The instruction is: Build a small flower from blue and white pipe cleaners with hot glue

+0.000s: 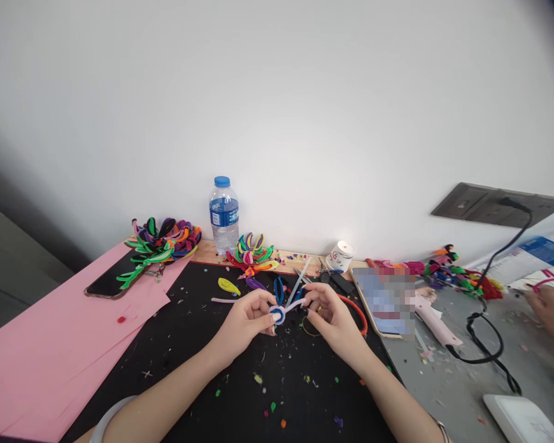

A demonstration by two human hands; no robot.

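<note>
My left hand (256, 311) pinches a small coil of blue and pale pipe cleaner (277, 315) between thumb and fingers. From the coil a pale strand runs right to my right hand (325, 311), whose closed fingertips grip it. Just beyond the hands, a yellow loop (228, 285), a purple loop (255, 283) and a blue loop (279, 290) of pipe cleaner lie on the black mat (194, 369). A translucent stick (299, 280) slants behind the coil. Beside my right hand curves an orange-red pipe cleaner (359, 311), partly hidden.
Pipe-cleaner flowers (164, 243) lie left on pink paper (96, 332) by a dark phone (108, 280). A bottle (224, 215) and paper cup (340, 257) stand by the wall. To the right are a lit phone (383, 301), a corded pink tool (438, 323) and another person's hand (551, 307).
</note>
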